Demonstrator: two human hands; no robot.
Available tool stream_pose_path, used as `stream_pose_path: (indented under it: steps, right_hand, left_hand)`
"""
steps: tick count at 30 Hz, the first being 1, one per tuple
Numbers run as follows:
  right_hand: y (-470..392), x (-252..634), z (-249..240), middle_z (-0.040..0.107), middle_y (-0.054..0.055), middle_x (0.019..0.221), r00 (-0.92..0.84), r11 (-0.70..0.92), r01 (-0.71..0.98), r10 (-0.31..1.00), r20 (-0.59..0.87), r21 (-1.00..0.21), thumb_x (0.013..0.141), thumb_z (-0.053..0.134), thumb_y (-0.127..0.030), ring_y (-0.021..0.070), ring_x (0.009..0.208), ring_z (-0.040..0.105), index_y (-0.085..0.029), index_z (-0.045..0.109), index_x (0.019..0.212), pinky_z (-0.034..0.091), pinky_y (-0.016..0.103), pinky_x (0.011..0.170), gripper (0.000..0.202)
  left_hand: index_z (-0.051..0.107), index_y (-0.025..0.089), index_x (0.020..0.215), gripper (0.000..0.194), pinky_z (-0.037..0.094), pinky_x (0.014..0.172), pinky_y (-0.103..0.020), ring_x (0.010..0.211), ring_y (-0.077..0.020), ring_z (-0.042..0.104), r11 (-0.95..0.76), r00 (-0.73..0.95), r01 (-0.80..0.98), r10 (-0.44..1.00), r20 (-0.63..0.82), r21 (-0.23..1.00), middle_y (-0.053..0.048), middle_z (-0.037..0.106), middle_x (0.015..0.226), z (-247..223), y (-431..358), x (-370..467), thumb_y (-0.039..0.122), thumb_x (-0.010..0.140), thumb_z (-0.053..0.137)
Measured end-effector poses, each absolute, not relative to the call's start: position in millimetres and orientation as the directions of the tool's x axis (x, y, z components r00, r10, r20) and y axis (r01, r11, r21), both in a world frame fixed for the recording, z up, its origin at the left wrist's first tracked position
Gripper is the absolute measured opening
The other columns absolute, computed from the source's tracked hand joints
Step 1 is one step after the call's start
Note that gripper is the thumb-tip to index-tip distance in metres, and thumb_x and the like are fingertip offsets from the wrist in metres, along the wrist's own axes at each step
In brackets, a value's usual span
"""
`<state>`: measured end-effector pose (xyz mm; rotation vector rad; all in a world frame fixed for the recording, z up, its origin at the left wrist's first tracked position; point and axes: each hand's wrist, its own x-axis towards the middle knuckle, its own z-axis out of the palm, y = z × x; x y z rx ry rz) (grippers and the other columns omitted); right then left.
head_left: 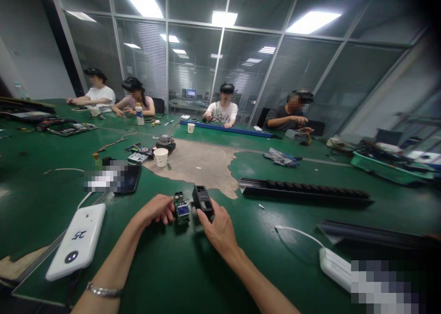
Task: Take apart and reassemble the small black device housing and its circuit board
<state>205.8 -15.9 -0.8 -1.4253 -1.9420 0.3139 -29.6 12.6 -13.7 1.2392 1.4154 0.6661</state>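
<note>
Two parts stand apart, just beside each other, over the bench (179, 277): a circuit board (182, 208) and a black housing (202, 200). Right hand (220, 224) grasps the housing; left hand (159, 209), fingers curled, is at the board's left edge, grip or mere contact undetermined. Parts judged unjoined; what work remains cannot be established. Open room lies between the forearms (120, 256); a white device (82, 236) bounds the left, a black ridged strip (303, 192) the far right.
</note>
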Motion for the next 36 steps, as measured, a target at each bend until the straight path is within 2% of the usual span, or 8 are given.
stream_pose_path:
  steps: [6,9,13,19,26,30,33,36]
  right_hand:
    - [-22.2,210.5,-21.8,0.06,0.011,0.093,-0.128,0.32,0.802,0.917,0.379,-0.504,0.084,0.052,-0.044,0.026,0.088,0.056,-0.016,0.046,0.128,0.045,0.038,0.079,0.053]
    - [-23.3,208.7,-23.9,0.059,0.015,0.103,-0.164,0.367,0.806,0.892,0.42,-0.464,0.081,0.056,-0.043,0.0289,0.095,0.054,-0.013,0.041,0.133,0.043,0.042,0.084,0.062]
    - [-20.1,209.3,-27.4,0.055,0.017,0.117,-0.167,0.414,0.77,0.865,0.473,-0.486,0.08,0.056,-0.044,0.0297,0.105,0.05,-0.009,0.033,0.138,0.041,0.044,0.09,0.071]
    - [-16.9,211.3,-27.8,0.058,0.014,0.111,-0.203,0.451,0.719,0.864,0.46,-0.529,0.085,0.051,-0.039,0.0254,0.104,0.052,-0.011,0.039,0.134,0.042,0.04,0.092,0.058]
    - [-19.9,212.3,-23.9,0.059,0.014,0.103,-0.181,0.41,0.745,0.884,0.432,-0.527,0.084,0.053,-0.04,0.025,0.099,0.054,-0.007,0.04,0.133,0.043,0.037,0.089,0.06]
    - [-19.5,213.2,-23.2,0.061,0.013,0.097,-0.152,0.368,0.761,0.902,0.404,-0.534,0.084,0.053,-0.042,0.0244,0.093,0.056,-0.011,0.045,0.13,0.044,0.036,0.084,0.056]
    - [-18.5,212.7,-13.9,0.062,0.01,0.094,-0.114,0.343,0.725,0.915,0.386,-0.598,0.085,0.051,-0.042,0.0225,0.089,0.057,-0.016,0.053,0.123,0.044,0.034,0.081,0.046]
    - [-19.3,207.6,4.1,0.064,0.005,0.094,-0.136,0.402,0.615,0.901,0.411,-0.678,0.089,0.046,-0.04,0.019,0.086,0.058,-0.021,0.057,0.116,0.044,0.03,0.078,0.036]
  left_hand:
    - [0.057,0.013,0.075,0.049,0.024,0.036,-0.019,0.04,-0.0116,0.056,0.273,0.134,0.313,0.935,-0.327,0.91,-0.01,0.068,0.063,-13.7,11.5,-30.0,0.058,0.08,0.038]
    - [0.057,0.013,0.075,0.05,0.025,0.036,-0.019,0.039,-0.0117,0.056,0.28,0.123,0.32,0.935,-0.333,0.905,-0.01,0.068,0.062,-13.6,11.9,-29.8,0.059,0.08,0.039]
    - [0.058,0.013,0.075,0.05,0.025,0.036,-0.02,0.039,-0.0116,0.056,0.285,0.119,0.32,0.934,-0.337,0.904,-0.01,0.068,0.062,-13.2,12.8,-29.6,0.059,0.08,0.039]
    - [0.057,0.013,0.075,0.051,0.023,0.036,-0.019,0.04,-0.0108,0.056,0.303,0.115,0.321,0.928,-0.354,0.897,-0.01,0.068,0.062,-14.3,13.3,-29.1,0.06,0.08,0.039]
    - [0.056,0.013,0.075,0.048,0.023,0.036,-0.019,0.039,-0.0111,0.055,0.334,0.105,0.335,0.916,-0.387,0.881,-0.009,0.067,0.061,-6.1,10.5,-25.0,0.06,0.078,0.042]
    - [0.056,0.014,0.075,0.048,0.023,0.036,-0.019,0.038,-0.0106,0.054,0.316,0.11,0.331,0.923,-0.369,0.889,-0.008,0.067,0.06,-3.7,8.8,-23.6,0.06,0.078,0.042]
    - [0.056,0.014,0.074,0.047,0.023,0.035,-0.019,0.038,-0.0102,0.054,0.311,0.11,0.333,0.925,-0.364,0.89,-0.009,0.068,0.061,-4.4,8.4,-24.1,0.059,0.078,0.042]
    - [0.056,0.014,0.075,0.049,0.023,0.035,-0.018,0.039,-0.0105,0.054,0.305,0.112,0.339,0.926,-0.36,0.89,-0.008,0.067,0.061,-4.1,8.1,-24.7,0.06,0.078,0.042]
